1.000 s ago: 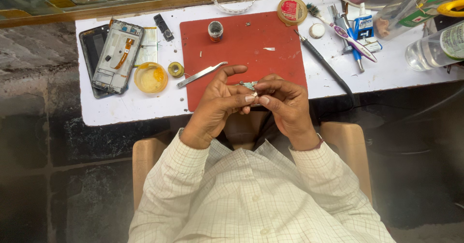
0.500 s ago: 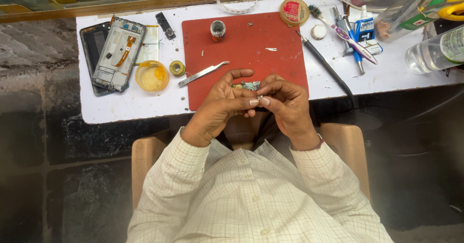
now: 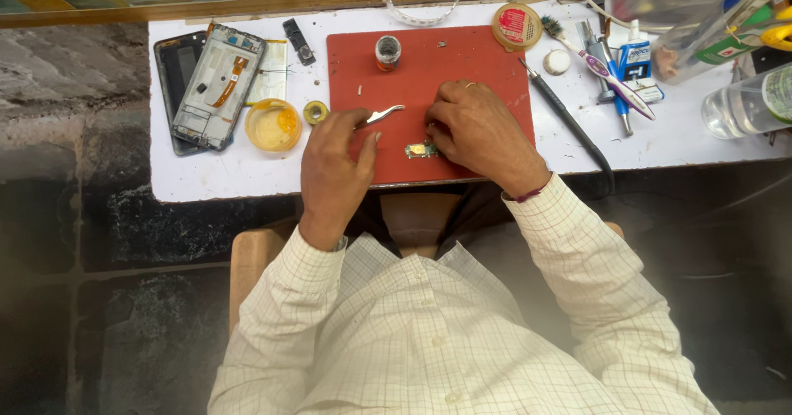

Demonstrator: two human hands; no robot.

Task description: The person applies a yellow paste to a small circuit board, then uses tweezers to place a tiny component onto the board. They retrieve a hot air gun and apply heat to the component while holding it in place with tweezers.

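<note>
The small circuit board (image 3: 421, 149) lay flat on the red mat (image 3: 462, 60), near the mat's front edge, its long axis running roughly nine to three o'clock. The right hand (image 3: 474, 130) sat just at three o'clock of it, fingertips pressed down on the board's right end and pinning it to the mat, so this hand was plainly the nearer one. The left hand (image 3: 334, 163) lay at about nine o'clock of the board and apart from it, its fingers closed in a pinch on the metal tweezers (image 3: 381, 115), whose tips pointed toward two o'clock and ended a little above and left of the board. The gap between tweezer tips and board ran toward four o'clock.

On the white tabletop (image 3: 239, 172) at nine o'clock of the mat were a shallow yellow dish (image 3: 272, 124), a small tape roll (image 3: 315, 112) and an opened phone frame (image 3: 219, 85). A small dark jar (image 3: 388, 52) stood at the mat's twelve o'clock side, and brushes and a small glue bottle (image 3: 635, 56) lay off toward two o'clock.
</note>
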